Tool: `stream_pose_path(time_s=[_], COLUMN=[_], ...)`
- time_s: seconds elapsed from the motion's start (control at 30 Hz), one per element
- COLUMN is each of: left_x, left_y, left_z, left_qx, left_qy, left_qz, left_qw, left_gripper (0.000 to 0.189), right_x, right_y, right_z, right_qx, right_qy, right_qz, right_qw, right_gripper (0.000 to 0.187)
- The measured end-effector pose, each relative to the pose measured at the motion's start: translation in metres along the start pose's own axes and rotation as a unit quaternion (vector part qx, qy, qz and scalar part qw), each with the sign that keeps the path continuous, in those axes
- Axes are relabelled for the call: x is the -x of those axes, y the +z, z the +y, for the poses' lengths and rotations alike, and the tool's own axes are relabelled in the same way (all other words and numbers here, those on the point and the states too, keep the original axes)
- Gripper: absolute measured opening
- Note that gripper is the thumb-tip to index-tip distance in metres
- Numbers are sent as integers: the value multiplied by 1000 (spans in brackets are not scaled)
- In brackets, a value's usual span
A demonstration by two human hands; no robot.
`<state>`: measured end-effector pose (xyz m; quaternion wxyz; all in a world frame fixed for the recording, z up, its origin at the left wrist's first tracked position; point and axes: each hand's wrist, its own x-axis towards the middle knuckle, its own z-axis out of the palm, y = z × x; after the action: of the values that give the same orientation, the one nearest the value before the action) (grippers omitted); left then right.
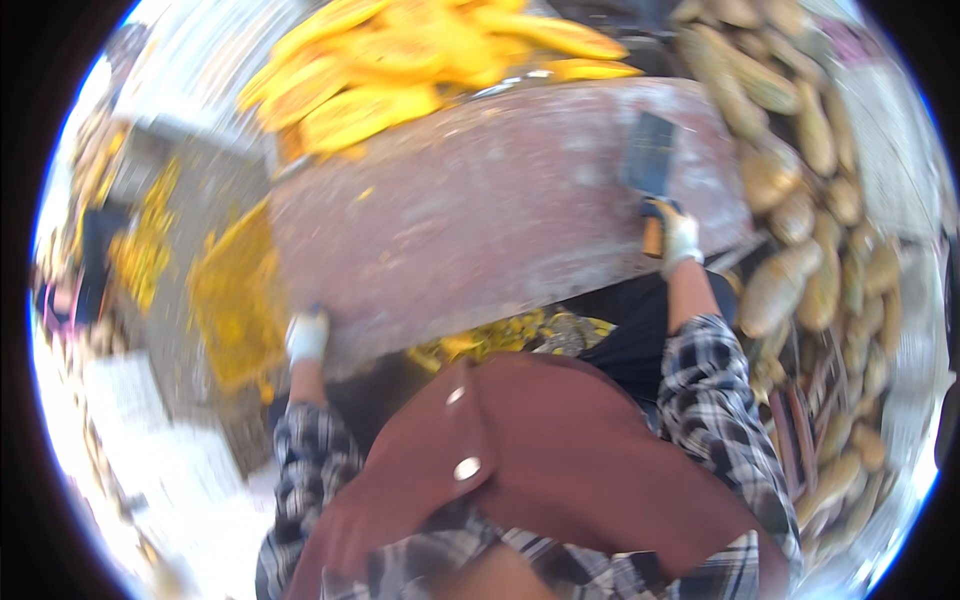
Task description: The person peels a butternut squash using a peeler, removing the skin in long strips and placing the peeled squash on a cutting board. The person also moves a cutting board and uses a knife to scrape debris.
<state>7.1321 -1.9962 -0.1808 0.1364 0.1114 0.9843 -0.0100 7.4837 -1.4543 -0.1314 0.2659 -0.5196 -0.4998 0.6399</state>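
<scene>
My right hand (681, 231), in a white glove, grips a cleaver (651, 154) over the right end of a worn reddish board (480, 202). Its broad dark blade points away from me, and an orange-brown part of the handle shows beside my fingers. At the board's near left corner is my left hand (307, 336), also in a white glove. It touches or lies right beside the board's edge; blur hides how its fingers are set. Beyond the far edge lies a heap of split yellow-orange squash (420, 52), cut faces up.
Whole tan squash (780, 289) are piled along the right side. A yellow-stained crate or tray (240, 292) adjoins the board's left end, with yellow scraps (146, 240) on the ground beyond. More yellow peelings (480, 341) lie below the board's near edge, by my legs.
</scene>
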Motion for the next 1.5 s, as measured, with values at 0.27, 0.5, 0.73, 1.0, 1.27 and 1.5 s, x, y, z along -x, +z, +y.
stream_pose_path(time_s=[0.27, 0.5, 0.73, 1.0, 1.27, 1.5], left_x=[26, 71, 53, 2, -75, -118], left_y=[-21, -20, -22, -55, -56, -32], left_z=[20, 131, 243, 305, 416, 505], left_qx=[55, 69, 69, 43, 51, 111], left_qy=[-196, 85, 234, 334, 530, 632], left_qz=[1, 119, 46, 34, 61, 137], left_qw=[979, 987, 969, 941, 844, 754], left_gripper=[76, 74, 68, 60, 49, 44], right_x=[-18, -2, 11, 12, -138, -344], right_y=[33, 38, 35, 39, 53, 62], right_z=[13, 22, 0, -57, -162, -190], right_qx=[96, 198, 607, 688, 682, 766], right_qy=[-20, 12, -31, -42, -126, -61], right_qz=[-44, -93, -102, -154, 9, 35], right_qw=[994, 976, 787, 707, 721, 639], right_gripper=[18, 22, 48, 50, 50, 57])
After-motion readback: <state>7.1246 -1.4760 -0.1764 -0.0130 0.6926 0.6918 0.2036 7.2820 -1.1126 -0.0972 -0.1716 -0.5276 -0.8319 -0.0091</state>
